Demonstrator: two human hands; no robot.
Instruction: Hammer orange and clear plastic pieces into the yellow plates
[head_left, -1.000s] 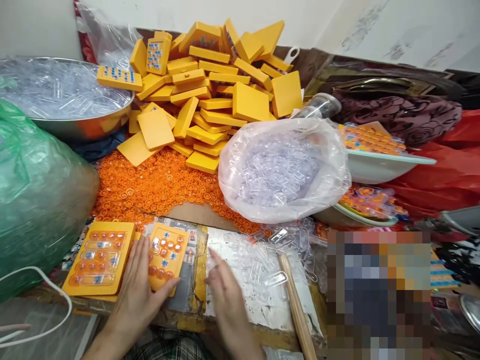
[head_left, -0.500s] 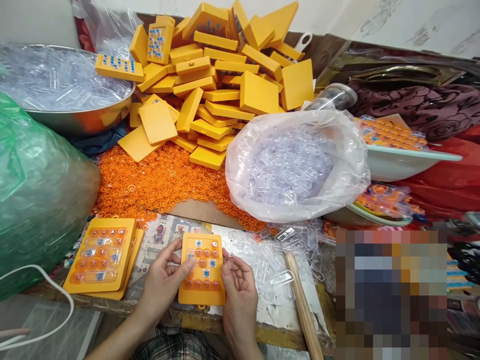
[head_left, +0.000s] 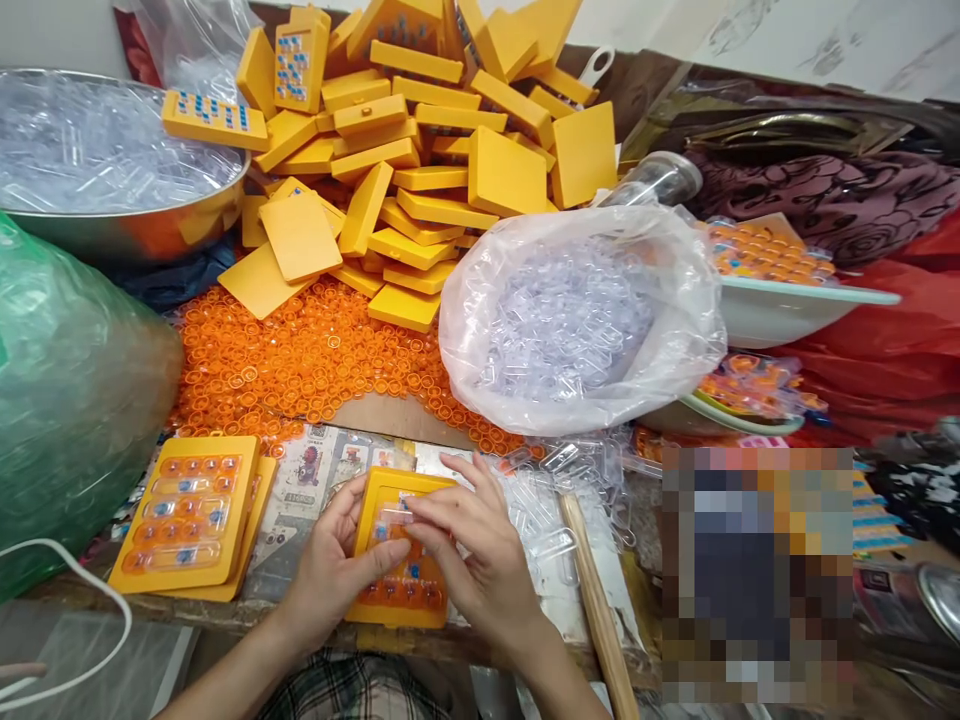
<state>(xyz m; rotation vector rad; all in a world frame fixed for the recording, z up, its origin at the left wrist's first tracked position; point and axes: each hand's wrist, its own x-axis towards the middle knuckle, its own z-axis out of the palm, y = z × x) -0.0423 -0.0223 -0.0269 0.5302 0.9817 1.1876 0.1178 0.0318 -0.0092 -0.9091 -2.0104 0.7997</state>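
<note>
A yellow case (head_left: 397, 612) with rows of orange domes and small blue-printed squares is tilted up at the table's front edge. My left hand (head_left: 326, 555) is closed around its left side, thumb lying across the face. Over the upper face, my right hand (head_left: 476, 540) brings thumb and fingertips together at a clear oblong plastic cover (head_left: 391, 517); its fingers hide part of the case. To the left lie stacked yellow cases (head_left: 244, 480), the top one fitted with orange domes and clear oblong covers.
Behind is a heap of orange domes (head_left: 300, 350) under piled yellow cases (head_left: 510, 170). A white bag (head_left: 457, 360) of clear covers stands right of it, above loose covers (head_left: 555, 540) and a wooden stick (head_left: 596, 600). A metal basin (head_left: 202, 205) and green bag (head_left: 82, 420) flank the left.
My right hand has moved from the case's right edge up and over its face, fingertips now at the clear cover. The case has tilted slightly. The whole view has shifted a little.
</note>
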